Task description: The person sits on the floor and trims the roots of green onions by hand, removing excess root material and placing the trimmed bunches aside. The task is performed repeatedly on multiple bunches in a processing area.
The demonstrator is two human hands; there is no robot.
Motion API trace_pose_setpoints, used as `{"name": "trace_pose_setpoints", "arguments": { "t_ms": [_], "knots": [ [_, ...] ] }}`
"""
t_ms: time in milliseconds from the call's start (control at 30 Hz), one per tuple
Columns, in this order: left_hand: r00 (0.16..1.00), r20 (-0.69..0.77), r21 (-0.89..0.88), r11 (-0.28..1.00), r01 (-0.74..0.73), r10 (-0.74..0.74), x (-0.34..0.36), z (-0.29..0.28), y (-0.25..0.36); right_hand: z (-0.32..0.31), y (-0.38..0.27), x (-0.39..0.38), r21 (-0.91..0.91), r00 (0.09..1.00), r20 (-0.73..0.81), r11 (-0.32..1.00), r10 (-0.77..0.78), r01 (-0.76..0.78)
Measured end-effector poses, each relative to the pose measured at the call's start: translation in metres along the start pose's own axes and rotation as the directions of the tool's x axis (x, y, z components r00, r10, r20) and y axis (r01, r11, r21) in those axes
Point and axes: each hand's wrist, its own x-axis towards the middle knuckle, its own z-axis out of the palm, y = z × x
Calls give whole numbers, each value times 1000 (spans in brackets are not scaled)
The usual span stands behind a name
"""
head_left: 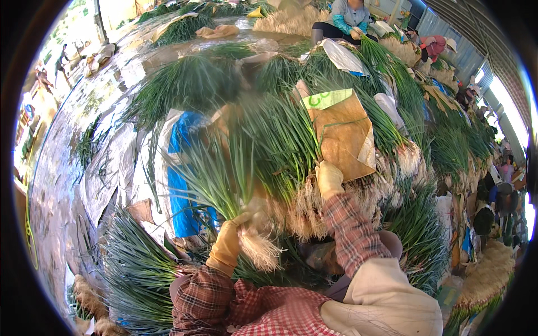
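My left hand (238, 224), in a yellow glove, is closed around a bunch of green onions (230, 185) just above its pale roots (260, 249). The long leaves fan up and away to the left. My right hand (329, 178), gloved too, rests at the lower left corner of a brown sack piece (339, 131) with a green and white strip. Its fingers look curled, but what they hold is hidden. Beside it, more green onions (286, 145) lie in a row, with tangled roots (308, 210) toward me.
Loose green onions (137, 269) lie low on the left, others (414, 235) on the right. Blue and white sheeting (182, 190) stands left of my bunch. Farther off are leaf heaps (179, 84), a seated person (344, 22) and another bending (434, 47). Wet floor (61, 162) stretches left.
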Motion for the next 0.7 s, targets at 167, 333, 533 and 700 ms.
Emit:
{"name": "trace_pose_setpoints", "arguments": {
  "t_ms": [167, 333, 533, 700],
  "knots": [
    [958, 262, -99, 985, 143, -113, -11, 12, -2, -6, -9, -90, 891, 910, 400, 185, 111, -414],
    [970, 200, 38, 990, 134, -139, -21, 33, 0, -12, -3, -69, 642, 926, -328, 764, 188, 72],
    [942, 284, -34, 981, 193, -176, -21, 35, 3, 3, -7, -27, 275, 964, 214, 937, 159, -216],
    [937, 324, 102, 989, 103, -131, -21, 36, -1, 14, -57, -166, 401, 962, -160, 876, -220, 267]
  ]
}}
